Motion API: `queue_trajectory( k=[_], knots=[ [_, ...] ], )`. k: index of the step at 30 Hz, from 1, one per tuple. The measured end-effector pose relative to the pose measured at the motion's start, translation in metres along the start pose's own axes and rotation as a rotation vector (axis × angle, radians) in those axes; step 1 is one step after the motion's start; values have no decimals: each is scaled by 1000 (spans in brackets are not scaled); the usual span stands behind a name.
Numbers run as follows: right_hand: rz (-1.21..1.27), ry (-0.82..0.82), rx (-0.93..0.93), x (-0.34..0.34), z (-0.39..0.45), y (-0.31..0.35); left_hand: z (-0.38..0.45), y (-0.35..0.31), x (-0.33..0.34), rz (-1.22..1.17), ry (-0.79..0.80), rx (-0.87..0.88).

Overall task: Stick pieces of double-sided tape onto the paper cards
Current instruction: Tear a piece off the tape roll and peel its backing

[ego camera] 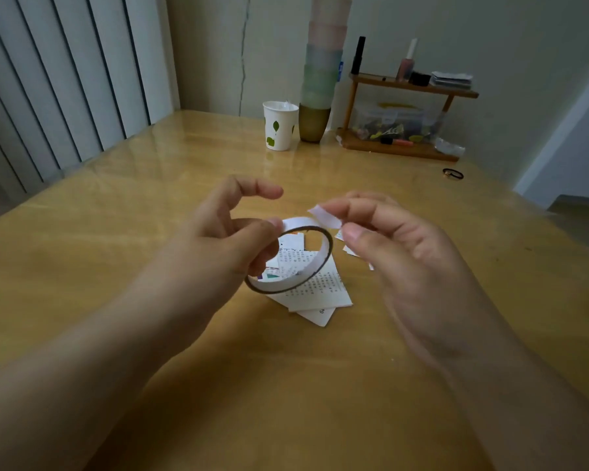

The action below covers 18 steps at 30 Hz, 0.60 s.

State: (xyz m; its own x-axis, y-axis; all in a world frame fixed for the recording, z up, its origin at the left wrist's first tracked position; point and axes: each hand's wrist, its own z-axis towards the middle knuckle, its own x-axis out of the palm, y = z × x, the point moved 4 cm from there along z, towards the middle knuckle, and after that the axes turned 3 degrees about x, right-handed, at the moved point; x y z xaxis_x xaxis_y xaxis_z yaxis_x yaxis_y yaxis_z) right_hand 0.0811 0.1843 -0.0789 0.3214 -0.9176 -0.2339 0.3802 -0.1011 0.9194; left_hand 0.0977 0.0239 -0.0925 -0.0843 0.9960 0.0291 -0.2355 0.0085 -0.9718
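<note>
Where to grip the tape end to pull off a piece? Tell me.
Pinch the loose tape end near its tip, coming from the right, as the right hand does now. It sticks up free of the roll, which the left hand holds by its rim above the cards.

**Dim, soft room light with wide-angle bending**

The scene is dim and evenly lit, with faint shadows. A pale sheen lies on the glossy table (191, 137) near the blinds (48, 90) at far left. Straight lines bow toward the edges. The near forearms look soft and slightly blurred; corners darken.
</note>
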Motion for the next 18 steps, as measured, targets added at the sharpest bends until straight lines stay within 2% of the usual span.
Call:
queue_trajectory(
  k=[4, 7, 9, 13, 18],
  knots=[
    [305, 31, 138, 1, 3, -4, -3, -4, 3, -48, 106, 3],
    [366, 66, 182, 3, 2, -5, -5, -5, 7, -110, 201, -27],
    [360, 85, 208, 4, 1, -7, -8, -6, 11, -152, 271, -43],
    [319, 93, 201, 4, -1, -6, -8, -6, 13, -238, 310, -69],
    [58, 57, 52, 2, -1, 1, -6, -2, 12, -332, 351, -123]
  ],
)
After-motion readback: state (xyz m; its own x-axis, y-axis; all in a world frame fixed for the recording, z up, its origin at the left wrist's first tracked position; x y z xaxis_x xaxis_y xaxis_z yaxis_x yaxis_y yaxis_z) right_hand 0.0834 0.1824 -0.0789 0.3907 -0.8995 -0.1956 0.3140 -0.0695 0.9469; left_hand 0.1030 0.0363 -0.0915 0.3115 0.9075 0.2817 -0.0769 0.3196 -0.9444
